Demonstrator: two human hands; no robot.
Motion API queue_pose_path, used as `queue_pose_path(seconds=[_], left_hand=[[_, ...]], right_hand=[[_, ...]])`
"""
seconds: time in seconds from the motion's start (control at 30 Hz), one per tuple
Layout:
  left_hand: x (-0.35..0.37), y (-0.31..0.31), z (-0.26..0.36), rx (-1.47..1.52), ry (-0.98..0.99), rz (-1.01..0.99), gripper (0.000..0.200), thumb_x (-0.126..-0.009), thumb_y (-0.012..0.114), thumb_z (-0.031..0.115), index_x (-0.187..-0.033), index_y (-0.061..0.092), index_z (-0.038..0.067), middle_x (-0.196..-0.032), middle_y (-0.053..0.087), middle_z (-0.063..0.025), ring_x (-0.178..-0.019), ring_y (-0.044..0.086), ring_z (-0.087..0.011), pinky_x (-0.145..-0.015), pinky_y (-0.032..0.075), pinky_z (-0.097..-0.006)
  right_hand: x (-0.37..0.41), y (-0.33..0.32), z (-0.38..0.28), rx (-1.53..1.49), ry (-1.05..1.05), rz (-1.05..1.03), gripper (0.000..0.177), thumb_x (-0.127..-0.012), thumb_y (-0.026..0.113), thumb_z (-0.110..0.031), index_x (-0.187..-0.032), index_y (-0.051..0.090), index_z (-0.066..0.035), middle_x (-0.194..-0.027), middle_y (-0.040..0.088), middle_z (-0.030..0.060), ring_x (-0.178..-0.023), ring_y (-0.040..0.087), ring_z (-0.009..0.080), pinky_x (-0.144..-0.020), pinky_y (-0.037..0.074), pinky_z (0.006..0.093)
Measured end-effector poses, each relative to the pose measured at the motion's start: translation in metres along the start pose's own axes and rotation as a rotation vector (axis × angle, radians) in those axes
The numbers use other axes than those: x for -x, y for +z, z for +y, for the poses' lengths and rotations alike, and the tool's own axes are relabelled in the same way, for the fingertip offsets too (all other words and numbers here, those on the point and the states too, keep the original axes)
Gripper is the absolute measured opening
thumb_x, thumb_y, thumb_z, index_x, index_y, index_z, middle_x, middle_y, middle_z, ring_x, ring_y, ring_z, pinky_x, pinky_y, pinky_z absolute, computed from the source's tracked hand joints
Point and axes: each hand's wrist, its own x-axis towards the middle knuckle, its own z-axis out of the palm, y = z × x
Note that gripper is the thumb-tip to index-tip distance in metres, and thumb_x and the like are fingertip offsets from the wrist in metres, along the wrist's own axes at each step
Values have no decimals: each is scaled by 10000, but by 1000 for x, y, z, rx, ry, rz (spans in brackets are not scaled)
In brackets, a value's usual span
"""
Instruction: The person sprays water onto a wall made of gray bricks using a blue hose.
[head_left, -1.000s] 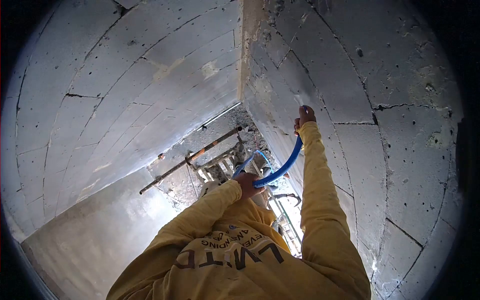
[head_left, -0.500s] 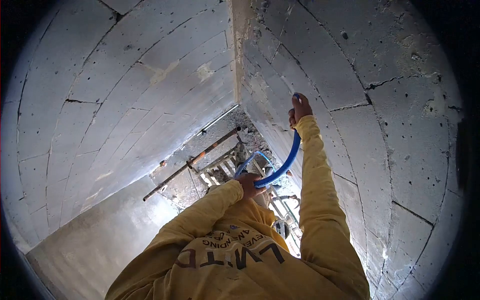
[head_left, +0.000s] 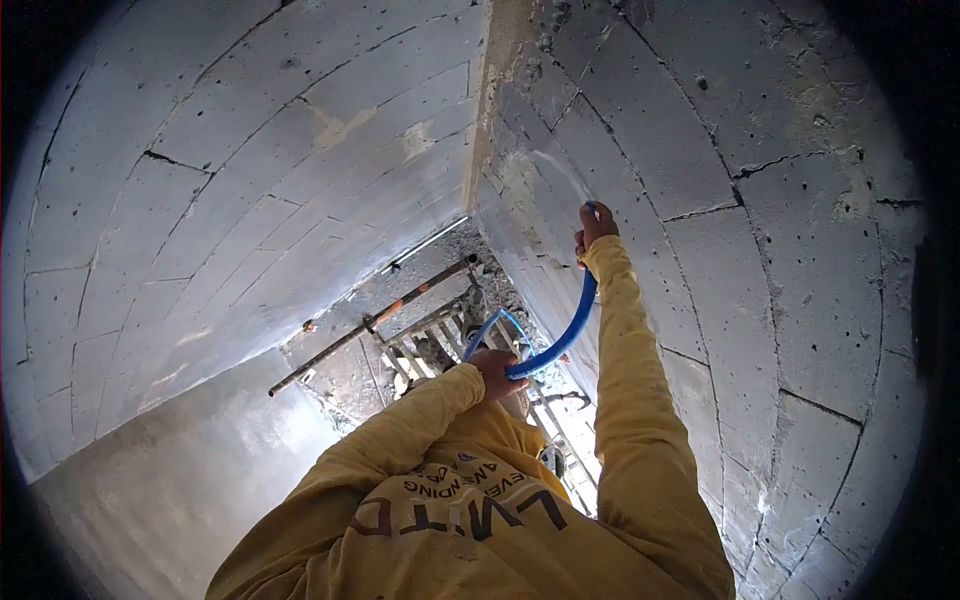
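A blue hose [head_left: 572,340] curves between my two hands. My right hand [head_left: 598,230] is closed round its upper end, close to the right block wall [head_left: 650,290]. A pale streak of what looks like water leads from the hose's end toward the wall corner. Lower down, in front of my chest, my left hand [head_left: 493,373] is wrapped round the hose. A thinner-looking blue loop shows just beyond that hand. Yellow sleeves cover both my arms.
The left block wall [head_left: 240,200] meets the right one at a rough corner seam [head_left: 483,120]. Below are a rusty pipe [head_left: 375,325], wooden slats [head_left: 430,345] and rubble. A smooth grey surface [head_left: 180,470] lies at lower left.
The view has shifted a little. My right hand and the hose end sit slightly lower and further left in view. A pale streak now shows beyond the hose's end.
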Motion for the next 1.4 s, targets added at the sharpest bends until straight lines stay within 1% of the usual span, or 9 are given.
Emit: queue_pose_path(seconds=[0.13,0.23,0.33,0.43,0.53,0.93,1.03,1.23,1.4], left_hand=[[14,-1,4,110,-14,-27,376,-758,636,441,-897,660,92,-870,658,-155,-869,633,-322,-811,472,-409],[14,8,-4,47,2,-41,385,-764,627,439,-916,660,87,-874,662,-156,-877,635,-316,-821,470,-403],[18,12,-6,33,7,-19,385,-771,618,435,-922,654,82,-884,660,-159,-886,633,-315,-826,470,-402],[15,16,-7,28,-48,-146,396,-776,607,443,-931,647,81,-896,655,-161,-905,625,-321,-831,468,-405],[22,23,-10,52,42,25,315,-748,661,405,-816,652,98,-826,647,-143,-829,620,-314,-740,478,-393],[38,23,-12,41,15,-35,349,-765,635,435,-853,649,97,-886,650,-156,-885,620,-332,-800,470,-413],[39,23,-12,29,-4,-66,357,-761,634,441,-862,648,99,-889,653,-155,-886,622,-331,-807,471,-414],[43,25,-11,53,-2,-77,379,-751,639,452,-860,642,88,-891,654,-157,-880,624,-331,-802,475,-415],[47,18,-6,64,-7,-105,381,-761,636,447,-858,640,79,-883,652,-160,-878,624,-335,-796,474,-412]], right_hand=[[14,2,3,17,12,-32,320,-895,515,-347,-1181,457,-216,-547,460,53,-374,420,161,-324,343,350],[25,6,1,-45,-10,-77,323,-894,517,-342,-1184,445,-219,-542,440,48,-372,404,163,-321,332,347],[30,9,-1,0,-24,-90,369,-902,507,-370,-1239,425,-244,-569,471,40,-382,409,142,-352,353,349],[35,13,0,29,-5,-60,354,-901,510,-367,-1225,437,-243,-563,465,35,-380,401,140,-355,355,348],[37,13,4,92,-11,-64,347,-897,516,-367,-1214,445,-243,-567,468,38,-383,406,144,-352,357,349],[29,19,32,179,4,-3,338,-881,523,-376,-1182,449,-239,-593,483,44,-398,433,156,-345,369,355],[23,15,42,187,-3,-27,391,-864,538,-361,-1215,462,-208,-628,526,89,-457,509,210,-368,436,388],[24,17,48,263,66,-68,406,-860,533,-365,-1225,451,-209,-662,542,92,-485,527,208,-371,443,407],[17,17,57,243,49,-64,396,-855,534,-361,-1213,452,-212,-657,536,88,-498,528,202,-367,448,408]])
